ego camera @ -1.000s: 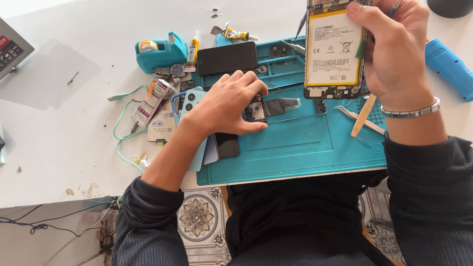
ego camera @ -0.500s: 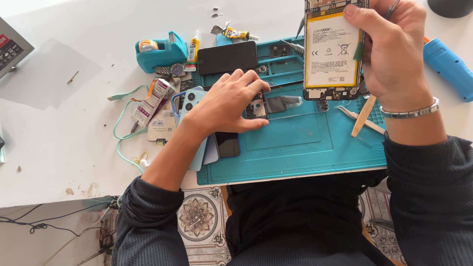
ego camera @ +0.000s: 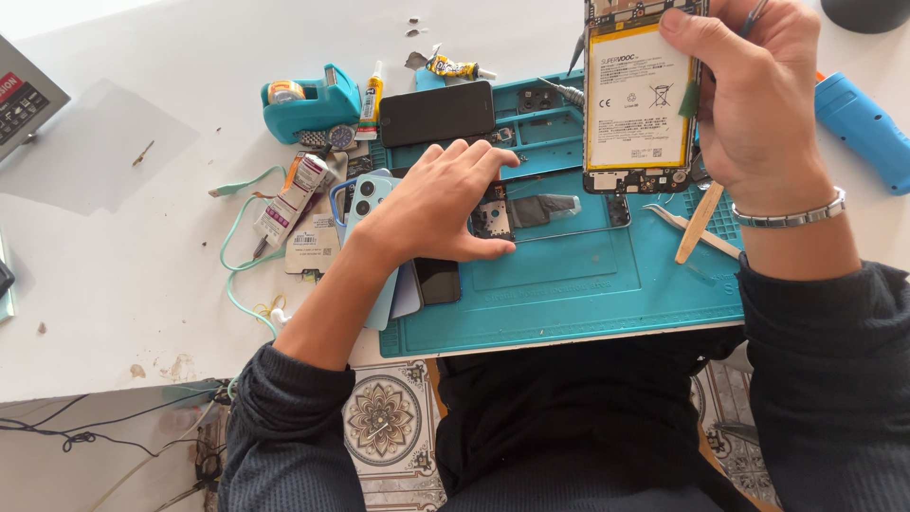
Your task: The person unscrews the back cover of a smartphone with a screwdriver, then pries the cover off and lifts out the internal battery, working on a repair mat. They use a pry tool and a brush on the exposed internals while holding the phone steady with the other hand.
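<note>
Little had shifted since the earlier frames: my left hand [ego camera: 431,204] had edged a touch rightward, lying flat with fingers spread over a small black component [ego camera: 495,213] on the teal mat [ego camera: 569,284], gripping nothing. My right hand [ego camera: 758,95] was closed around the opened phone [ego camera: 637,95], battery side up, far right above the mat. Pinched by one edge, I judged it might slip onto the tweezers [ego camera: 692,228].

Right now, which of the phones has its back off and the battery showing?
The opened phone held up in the right hand. The black phone and light-blue phone lie closed on the mat.
</note>
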### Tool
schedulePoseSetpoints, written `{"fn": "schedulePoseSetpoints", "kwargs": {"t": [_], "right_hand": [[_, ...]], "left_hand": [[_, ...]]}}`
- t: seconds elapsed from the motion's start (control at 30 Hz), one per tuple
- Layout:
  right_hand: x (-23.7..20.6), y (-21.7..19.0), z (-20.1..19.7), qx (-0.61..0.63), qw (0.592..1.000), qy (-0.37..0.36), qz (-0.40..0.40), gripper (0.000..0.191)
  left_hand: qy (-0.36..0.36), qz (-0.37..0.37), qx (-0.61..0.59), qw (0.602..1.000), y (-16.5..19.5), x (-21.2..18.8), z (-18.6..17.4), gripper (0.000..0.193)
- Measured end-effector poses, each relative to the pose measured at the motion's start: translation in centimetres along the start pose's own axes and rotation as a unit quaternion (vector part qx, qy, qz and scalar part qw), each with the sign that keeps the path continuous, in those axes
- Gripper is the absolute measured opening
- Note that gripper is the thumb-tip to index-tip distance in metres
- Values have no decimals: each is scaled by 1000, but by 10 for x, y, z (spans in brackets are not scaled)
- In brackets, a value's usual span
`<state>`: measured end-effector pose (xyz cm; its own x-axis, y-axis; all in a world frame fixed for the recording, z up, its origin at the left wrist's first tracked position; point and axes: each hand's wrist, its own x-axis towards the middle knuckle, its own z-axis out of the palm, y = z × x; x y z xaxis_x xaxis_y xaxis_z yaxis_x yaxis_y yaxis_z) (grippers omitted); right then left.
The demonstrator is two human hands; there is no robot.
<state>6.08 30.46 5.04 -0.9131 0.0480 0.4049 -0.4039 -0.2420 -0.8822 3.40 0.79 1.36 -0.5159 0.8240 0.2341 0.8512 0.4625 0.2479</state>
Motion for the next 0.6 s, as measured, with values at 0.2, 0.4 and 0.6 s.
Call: {"fn": "schedulePoseSetpoints", "kwargs": {"t": [0.2, 0.4, 0.6], "right_hand": [[0, 10, -4, 17, 1000, -5, 14, 4], [-1, 19, -2, -56, 997, -23, 57, 10], [-5, 27, 18, -211, 966, -136, 60, 21]], "left_hand": [[-10, -38, 16, 999, 1, 1, 0, 91], [72, -11, -13, 997, 6, 1, -3, 101], [227, -51, -147, 961, 3, -1, -1, 73]]}}
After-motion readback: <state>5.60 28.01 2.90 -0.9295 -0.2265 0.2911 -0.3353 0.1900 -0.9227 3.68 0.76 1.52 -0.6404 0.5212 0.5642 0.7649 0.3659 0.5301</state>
